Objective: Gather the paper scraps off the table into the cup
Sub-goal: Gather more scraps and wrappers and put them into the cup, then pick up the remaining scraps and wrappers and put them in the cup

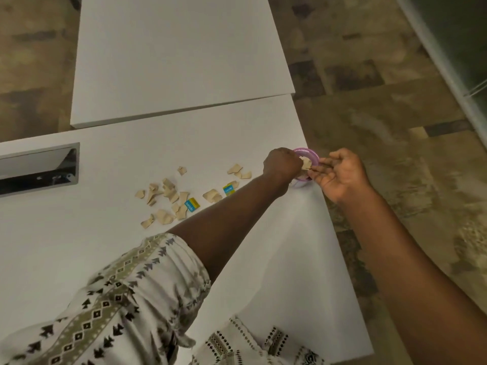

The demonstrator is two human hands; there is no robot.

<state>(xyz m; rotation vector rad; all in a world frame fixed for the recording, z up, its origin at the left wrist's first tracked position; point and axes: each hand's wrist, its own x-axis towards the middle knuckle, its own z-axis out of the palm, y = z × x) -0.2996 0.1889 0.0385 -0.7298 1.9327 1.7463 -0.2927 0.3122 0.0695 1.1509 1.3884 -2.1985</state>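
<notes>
A white bench (pixel 131 259) fills the lower left, its right edge running diagonally down to the near right corner. Against its far edge sits a second white slab (pixel 179 54), slightly raised, with a thin shadowed seam between the two. Near the bench's left edge a rectangular metal-framed slot (pixel 39 168) is cut into the top, dark inside with a shiny flap. A mottled brown and tan floor (pixel 382 114) shows past the right and far left edges. A pale curved rail (pixel 448 64) crosses the upper right corner. A white patterned sleeve (pixel 126 299) lies over the near edge.

Dim warm light, soft blur, edges warped
</notes>
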